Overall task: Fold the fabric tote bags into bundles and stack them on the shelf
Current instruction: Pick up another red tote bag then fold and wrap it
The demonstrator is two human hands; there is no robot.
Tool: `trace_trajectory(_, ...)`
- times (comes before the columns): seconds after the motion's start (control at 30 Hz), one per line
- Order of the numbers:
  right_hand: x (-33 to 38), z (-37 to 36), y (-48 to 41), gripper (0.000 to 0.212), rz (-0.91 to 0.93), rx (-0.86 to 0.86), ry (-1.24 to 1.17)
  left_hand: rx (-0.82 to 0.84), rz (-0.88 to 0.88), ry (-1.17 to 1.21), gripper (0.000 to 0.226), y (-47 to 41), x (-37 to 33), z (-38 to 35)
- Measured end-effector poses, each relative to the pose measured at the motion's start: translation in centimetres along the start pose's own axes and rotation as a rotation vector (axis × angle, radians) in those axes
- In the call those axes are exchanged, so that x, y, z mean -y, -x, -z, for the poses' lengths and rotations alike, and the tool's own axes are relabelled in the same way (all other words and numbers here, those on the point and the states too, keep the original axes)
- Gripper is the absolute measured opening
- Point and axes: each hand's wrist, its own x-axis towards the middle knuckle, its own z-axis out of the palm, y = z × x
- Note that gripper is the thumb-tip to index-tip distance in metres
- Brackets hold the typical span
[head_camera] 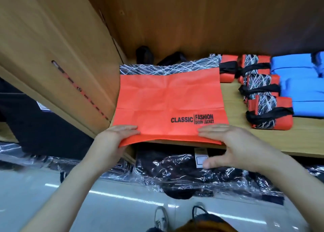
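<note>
Orange tote bag reads "CLASSIC | FASHION DOWN JACKET"

Left hand: thumb out of sight beneath near edge of orange tote bag. Right hand: thumb blurred. Bag's lower print line smeared. Blue folded stack cut off by right edge. White label below shelf unreadable, partly behind hand.
</note>
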Motion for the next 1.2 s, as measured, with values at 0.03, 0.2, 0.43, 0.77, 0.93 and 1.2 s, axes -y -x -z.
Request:
trace_trajectory(0.03,-0.2,-0.3,0.1,0.098,0.007,-0.007,0.008,-0.025,0.007,0.032,0.045,-0.3,0.0,0.1)
trace_trajectory(0.2,-0.9,-1.4,0.7,0.062,-0.187,-0.390,-0.272,-0.013,0.214,0.368,0.025,-0.6,-0.2,0.6)
trace_trajectory(0.43,0.6,-2.5,-0.9,0.023,-0.390,-0.640,-0.127,-0.318,0.310,0.172,0.050,-0.5,-1.8,-1.4)
trace_trajectory(0.77,0.1,-2.6,-2.4,0.038,-0.262,-0.371,0.292,0.145,-0.123,-0.124,0.064,-1.0,1.6,-2.4)
trace_trajectory(0.93,-1.3,-1.6,-1.5,0.084,-0.188,-0.065,0.243,0.166,-0.160,-0.185,0.077,-1.4,2.6,-2.2)
trace_trajectory(1.2,-2.3,0.5,0.2,0.052,-0.071,-0.066,0.007,0.172,-0.161,0.039,0.066,-1.2,3.3,-0.4)
